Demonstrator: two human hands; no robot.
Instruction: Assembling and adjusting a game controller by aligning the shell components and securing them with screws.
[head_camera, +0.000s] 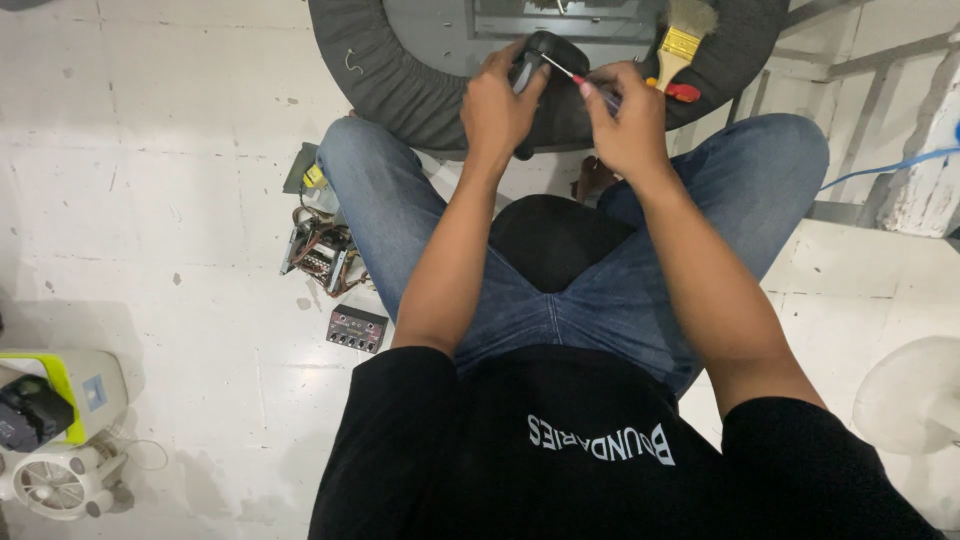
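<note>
The person sat with knees apart over a white floor (150, 200), both hands raised to the near rim of a round, dark padded surface (400, 95). The left hand (497, 105) was wrapped around a small black device (545, 52), fingers curled over its left side and thumb against its near face, so its grip was closed on the casing. The right hand (625, 125) pinched a slim screwdriver (580, 82) with a red section on its shaft, fingers pressed together on the handle.

The relation that mattered was the tool's line. The screwdriver's long axis ran from the right hand up and to the left, its thin tip meeting the black device on its right upper side. The device therefore lay up and to the left of the right hand's grip, just beside it, and directly inside the left hand's hold. The left hand was the nearer one to the casing; the right reached it only through the tool. Whether the tip sat in a screw head could not be told.

A paintbrush (682, 40) with a yellow ferrule lay well to the right on the padded rim. On the floor by the left knee sat a bundle of wired electronic parts (322, 250) and a small dark circuit module (356, 328).
</note>
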